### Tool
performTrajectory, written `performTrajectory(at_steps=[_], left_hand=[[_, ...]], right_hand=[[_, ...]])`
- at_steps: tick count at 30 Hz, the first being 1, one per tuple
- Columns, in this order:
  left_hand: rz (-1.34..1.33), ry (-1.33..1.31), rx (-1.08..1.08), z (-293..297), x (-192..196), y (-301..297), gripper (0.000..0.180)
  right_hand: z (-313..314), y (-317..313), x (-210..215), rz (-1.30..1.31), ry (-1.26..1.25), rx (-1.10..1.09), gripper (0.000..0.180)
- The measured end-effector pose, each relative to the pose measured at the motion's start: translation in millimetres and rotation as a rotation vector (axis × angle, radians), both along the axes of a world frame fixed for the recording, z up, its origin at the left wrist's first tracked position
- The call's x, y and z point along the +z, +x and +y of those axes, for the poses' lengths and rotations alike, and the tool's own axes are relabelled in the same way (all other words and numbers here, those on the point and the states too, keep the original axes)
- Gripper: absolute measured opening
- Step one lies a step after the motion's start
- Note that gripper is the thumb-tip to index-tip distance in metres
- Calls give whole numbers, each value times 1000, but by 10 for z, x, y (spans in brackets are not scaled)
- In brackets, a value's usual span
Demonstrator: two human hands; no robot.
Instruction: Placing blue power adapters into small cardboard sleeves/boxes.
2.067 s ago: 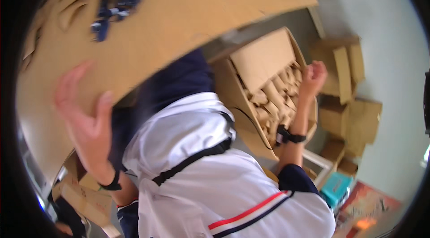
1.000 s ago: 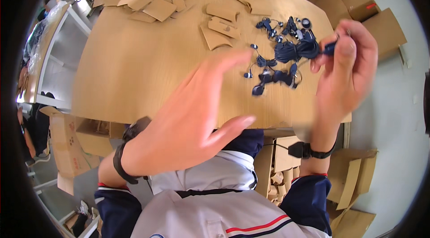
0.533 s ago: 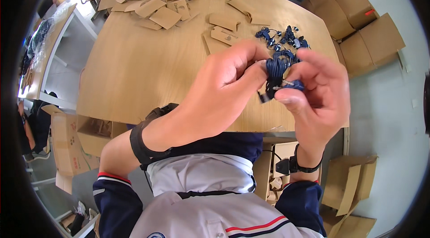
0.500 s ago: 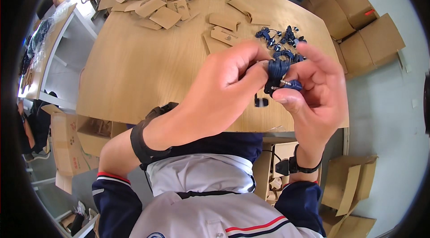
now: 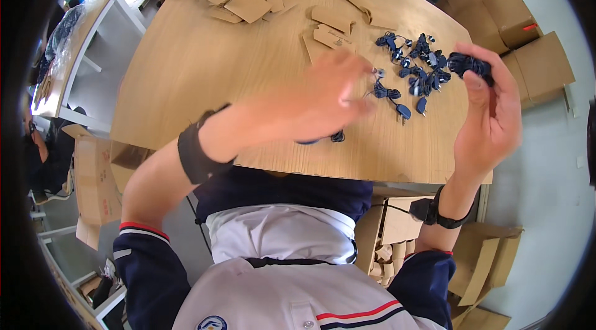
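Observation:
My left hand [image 5: 335, 91] is over the middle of the table, smeared by motion, its thumb and fingers apart with nothing seen between them. Just right of its fingertips lies a pair of dark blue earphones [image 5: 388, 92], cord coiled, with a two-pin plug. Raised at the right, my right hand [image 5: 496, 103] grips a thick coiled bundle of dark earphone cord [image 5: 470, 69] between thumb and fingers. Between the hands is a loose pile of similar coiled earphones [image 5: 425, 66]. A small dark coil [image 5: 338, 137] shows below my left hand, partly hidden by it.
Flat brown cardboard sleeves [image 5: 248, 4] are heaped at the table's far side, with a few more [image 5: 332, 35] nearer the middle. Large cartons [image 5: 534, 69] stand right of the wooden table [image 5: 186, 94]. An open box [image 5: 397, 224] sits beneath its front edge.
Both hands were together on a coiled bundle with plugs. They have parted: my right hand moved right with a cord bundle, my left hand went left and opened. The view has shifted slightly.

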State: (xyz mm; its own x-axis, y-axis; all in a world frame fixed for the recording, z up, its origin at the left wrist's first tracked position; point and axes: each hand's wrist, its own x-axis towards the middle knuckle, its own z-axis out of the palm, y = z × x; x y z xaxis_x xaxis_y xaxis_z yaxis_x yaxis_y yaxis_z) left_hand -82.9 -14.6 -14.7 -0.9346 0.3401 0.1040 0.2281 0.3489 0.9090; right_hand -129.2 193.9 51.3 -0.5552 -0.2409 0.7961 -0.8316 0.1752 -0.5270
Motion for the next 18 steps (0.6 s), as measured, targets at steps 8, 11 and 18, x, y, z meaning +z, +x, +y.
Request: performTrajectory(at_steps=[8,11,18], left_hand=[[484,-789,159,-380,-355,-322,29],[470,-797,321,-528,-443,-289,24],[209,-679,472,-789,-141,-10,29]], right_hand=[[-77,-133,252,461,246,-287,22],[-167,-76,358,416,144,-113,21],[-294,178,540,524,252,-279,21]])
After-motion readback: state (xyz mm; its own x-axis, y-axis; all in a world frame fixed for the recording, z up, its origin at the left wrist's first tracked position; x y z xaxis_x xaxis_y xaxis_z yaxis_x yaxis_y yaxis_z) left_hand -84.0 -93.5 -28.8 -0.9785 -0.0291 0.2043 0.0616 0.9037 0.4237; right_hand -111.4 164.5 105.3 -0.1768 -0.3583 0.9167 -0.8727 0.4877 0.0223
